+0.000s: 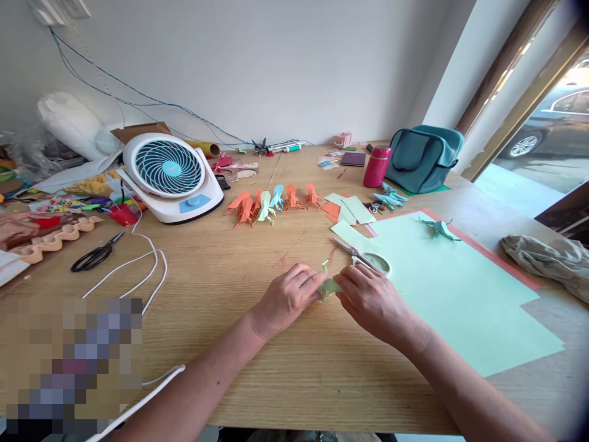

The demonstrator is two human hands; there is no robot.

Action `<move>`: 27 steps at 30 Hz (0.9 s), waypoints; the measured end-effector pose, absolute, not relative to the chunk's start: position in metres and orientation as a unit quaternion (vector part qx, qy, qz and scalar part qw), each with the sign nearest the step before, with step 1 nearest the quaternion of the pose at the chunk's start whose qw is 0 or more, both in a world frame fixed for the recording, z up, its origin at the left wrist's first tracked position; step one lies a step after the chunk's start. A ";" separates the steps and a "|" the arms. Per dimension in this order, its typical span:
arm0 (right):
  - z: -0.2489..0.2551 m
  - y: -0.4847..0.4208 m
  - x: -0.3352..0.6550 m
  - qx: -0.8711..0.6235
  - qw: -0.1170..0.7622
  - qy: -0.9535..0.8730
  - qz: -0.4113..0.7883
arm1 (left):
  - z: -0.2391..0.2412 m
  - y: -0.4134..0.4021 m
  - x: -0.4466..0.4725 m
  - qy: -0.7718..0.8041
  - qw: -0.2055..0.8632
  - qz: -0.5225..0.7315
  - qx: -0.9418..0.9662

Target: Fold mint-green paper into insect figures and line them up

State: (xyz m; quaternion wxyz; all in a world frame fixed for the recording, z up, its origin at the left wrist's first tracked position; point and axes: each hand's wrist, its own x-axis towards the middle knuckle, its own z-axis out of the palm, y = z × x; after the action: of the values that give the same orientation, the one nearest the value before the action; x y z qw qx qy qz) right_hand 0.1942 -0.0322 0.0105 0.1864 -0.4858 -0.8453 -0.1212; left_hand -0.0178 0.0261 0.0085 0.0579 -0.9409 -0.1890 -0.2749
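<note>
Between my hands is a small pale-green folded paper figure (328,287), partly hidden by the fingers. My left hand (294,294) pinches its left side; a thin folded strip sticks up there. On the other side, my right hand (368,298) grips it with bent fingers. Just beyond my right hand lie white-handled scissors (378,263), resting on pale-green paper pieces (352,236). A large pale-green sheet (453,288) spreads to the right, over a red-orange one. Farther off stands a row of folded paper figures (265,207) in orange, green and blue.
A white fan (170,169) stands at the left, its white cord (150,245) looping on the table near black scissors (94,256). At the back right are a pink bottle (377,167) and a teal bag (421,158). A grey cloth (547,261) lies at the right edge.
</note>
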 end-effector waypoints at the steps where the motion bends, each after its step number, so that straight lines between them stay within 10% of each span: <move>1: 0.011 -0.033 0.194 -0.483 0.188 -0.847 -0.121 | 0.009 0.026 -0.017 -0.187 0.056 -0.277 -0.941; 27: 0.011 -0.032 0.194 -0.451 0.269 -0.851 -0.013 | 0.006 0.031 -0.024 -0.206 -0.105 -0.280 -0.932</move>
State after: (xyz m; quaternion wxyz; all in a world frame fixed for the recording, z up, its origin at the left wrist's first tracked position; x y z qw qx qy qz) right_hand 0.1942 -0.0318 0.0111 0.2692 -0.4505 -0.8511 -0.0126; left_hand -0.0240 0.0314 0.0059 -0.1051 -0.9319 -0.2058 -0.2797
